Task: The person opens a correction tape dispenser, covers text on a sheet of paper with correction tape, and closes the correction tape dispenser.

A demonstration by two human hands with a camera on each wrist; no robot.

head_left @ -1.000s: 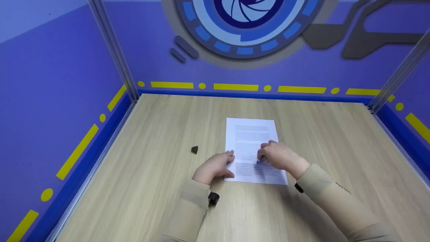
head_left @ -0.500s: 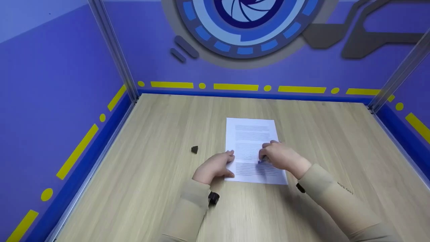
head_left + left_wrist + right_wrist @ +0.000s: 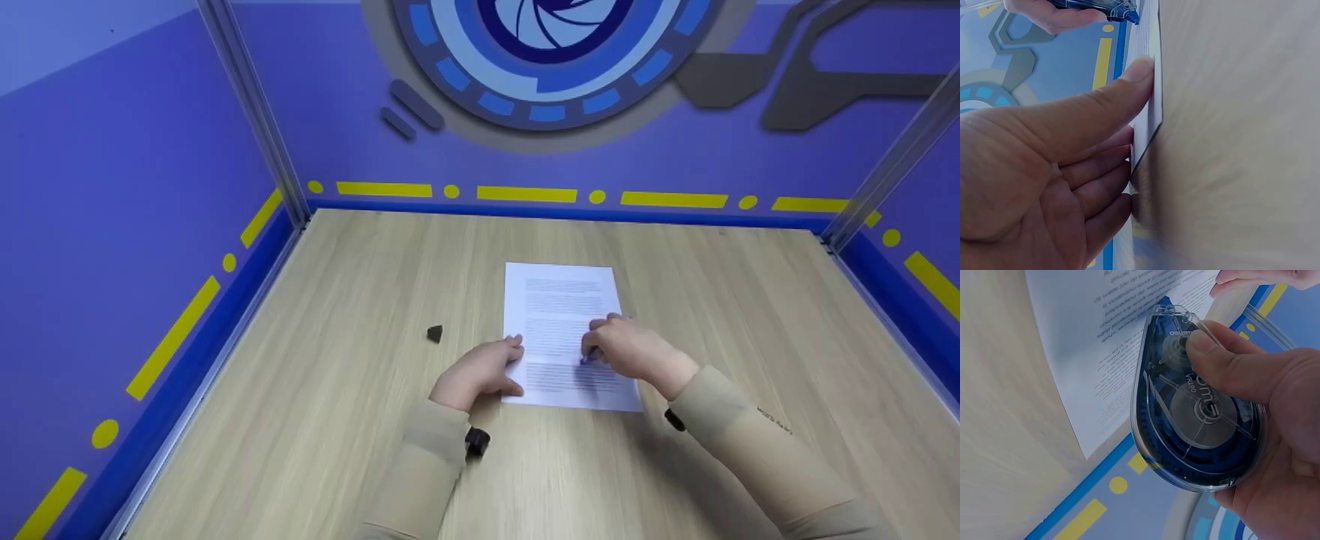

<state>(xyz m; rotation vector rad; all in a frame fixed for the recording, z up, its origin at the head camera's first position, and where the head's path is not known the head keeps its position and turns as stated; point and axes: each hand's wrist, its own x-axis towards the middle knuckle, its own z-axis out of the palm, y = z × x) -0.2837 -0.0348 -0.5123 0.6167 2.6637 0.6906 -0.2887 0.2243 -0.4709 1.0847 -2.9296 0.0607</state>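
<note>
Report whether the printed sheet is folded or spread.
Spread: in the head view, all four corners of the printed sheet show, with its lines of text facing up on the wood-grain table.

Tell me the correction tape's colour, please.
Clear and dark blue; the right wrist view shows the correction tape best.

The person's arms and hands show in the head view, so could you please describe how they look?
The left sleeve and right sleeve are long and beige, with dark lettering, too small to read, along the right one. A black object shows at the inner side of each, near the wrist. The left hand and right hand wear no gloves.
</note>
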